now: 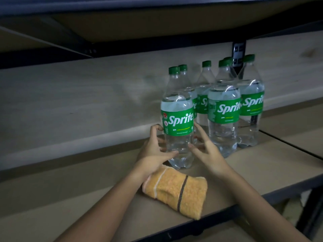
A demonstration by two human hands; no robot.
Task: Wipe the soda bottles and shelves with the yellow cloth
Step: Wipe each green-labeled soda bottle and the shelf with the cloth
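Observation:
A clear Sprite bottle (pixel 177 117) with a green cap and label stands upright on the wooden shelf (pixel 87 180), a little ahead of the others. My left hand (pixel 153 151) curls round its lower left side, thumb across the front. My right hand (pixel 208 152) touches its lower right side with spread, fairly straight fingers. Several more Sprite bottles (pixel 225 109) stand grouped behind and to the right. The folded yellow cloth (pixel 176 191) lies on the shelf near the front edge, partly under my left wrist; neither hand holds it.
The shelf above (pixel 139 20) hangs low over the bottle caps. A pale back panel (pixel 78 95) closes the rear. A dark metal upright (pixel 238 53) stands behind the bottles. The shelf's dark front rail (pixel 227 217) runs diagonally at lower right.

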